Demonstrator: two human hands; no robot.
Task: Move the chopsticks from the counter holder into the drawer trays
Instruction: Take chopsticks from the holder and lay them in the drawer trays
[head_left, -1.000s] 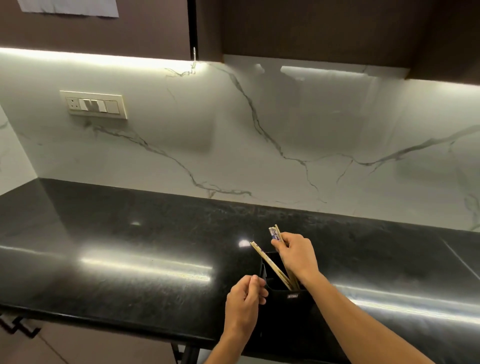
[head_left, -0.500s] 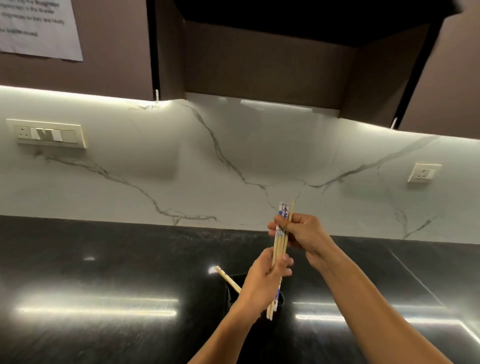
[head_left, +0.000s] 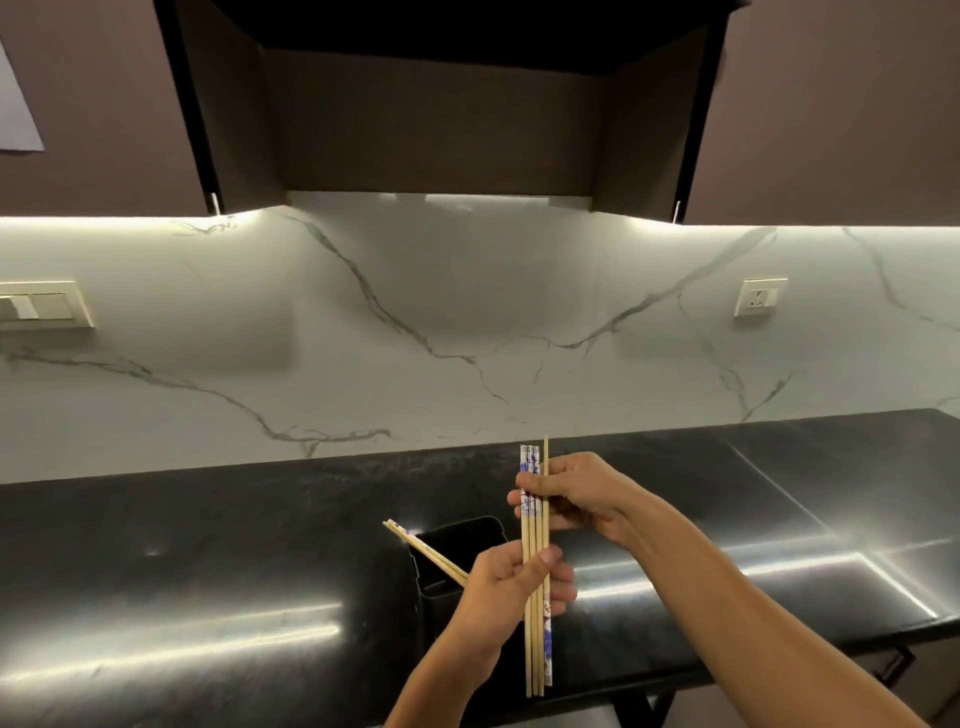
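Above the holder (head_left: 457, 551), chopsticks (head_left: 535, 545) in both hands.

1. Home kitchen, by the look of it.
2. Glossy black stone counter (head_left: 218, 561) below a white veined marble backsplash (head_left: 467, 332).
3. Dark wall cabinets (head_left: 457, 104) overhead, lit underneath.
4. Wall socket (head_left: 759, 303) and switch plate (head_left: 41, 312).
5. Black utensil holder (head_left: 457, 551) with chopsticks (head_left: 423, 552).

A glossy black stone counter (head_left: 208, 551) runs below a white marble backsplash (head_left: 467, 322) veined in grey, lit by a strip under the dark brown wall cabinets (head_left: 831, 104). A switch plate (head_left: 41, 306) sits at left, a socket (head_left: 759, 297) at right.
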